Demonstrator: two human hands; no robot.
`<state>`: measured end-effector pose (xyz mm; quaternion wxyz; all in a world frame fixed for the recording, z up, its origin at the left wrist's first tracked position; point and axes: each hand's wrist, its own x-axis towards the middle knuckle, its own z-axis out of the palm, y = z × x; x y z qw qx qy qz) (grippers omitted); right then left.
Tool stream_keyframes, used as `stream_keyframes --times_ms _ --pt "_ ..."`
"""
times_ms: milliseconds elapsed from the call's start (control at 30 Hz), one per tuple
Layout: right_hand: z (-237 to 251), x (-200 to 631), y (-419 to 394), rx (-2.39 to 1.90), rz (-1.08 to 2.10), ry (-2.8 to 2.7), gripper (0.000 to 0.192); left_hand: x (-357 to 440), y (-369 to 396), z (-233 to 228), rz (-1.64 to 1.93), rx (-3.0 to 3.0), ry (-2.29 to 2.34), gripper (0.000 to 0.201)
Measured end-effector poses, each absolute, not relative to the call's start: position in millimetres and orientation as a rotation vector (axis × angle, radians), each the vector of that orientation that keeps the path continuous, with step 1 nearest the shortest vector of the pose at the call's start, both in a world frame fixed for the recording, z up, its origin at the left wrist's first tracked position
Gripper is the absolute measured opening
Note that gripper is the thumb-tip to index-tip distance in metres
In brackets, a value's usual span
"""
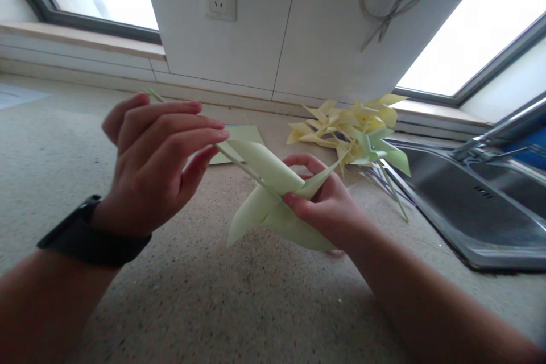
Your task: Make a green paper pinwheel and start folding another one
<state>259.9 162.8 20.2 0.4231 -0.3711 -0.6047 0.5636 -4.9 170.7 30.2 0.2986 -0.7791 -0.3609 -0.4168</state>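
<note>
A pale green paper pinwheel [267, 165] is held above the counter, its blades curled and its thin stick [243, 166] slanting up to the left. My right hand [326, 199] is closed on the pinwheel near its middle, thumb pressed against the stick and paper. Around the stick's other part, the fingers of my left hand [157, 159] are closed, with a black band on that wrist. The stick's tip pokes out beyond the left fingers. Part of the pinwheel's centre is hidden by my right thumb and fingers.
Behind the hands lies a stack of green paper sheets [245, 135]. Several yellow pinwheels [336, 122] and a finished-looking green pinwheel [375, 151] are piled near the wall. A steel sink [460, 205] with a faucet [478, 145] is on the right.
</note>
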Motion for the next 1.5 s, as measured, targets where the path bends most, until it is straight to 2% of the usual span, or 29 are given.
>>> stream_keyframes --times_ms 267,767,1033,1500 --pt "20.1 258.7 162.4 -0.952 1.294 -1.549 0.035 -5.7 170.8 29.4 -1.177 -2.044 -0.985 0.03" --pt "22.8 259.2 162.0 -0.985 1.219 -1.527 0.037 -5.9 172.8 30.5 -1.167 -2.023 -0.948 0.029" --pt "21.7 265.5 166.3 -0.931 1.328 -1.512 0.033 -7.6 171.9 30.6 -1.16 -2.038 -0.923 0.019" --pt "26.5 274.9 174.1 -0.842 1.477 -1.399 0.031 -8.3 171.7 30.4 -1.076 -2.085 -1.036 0.023"
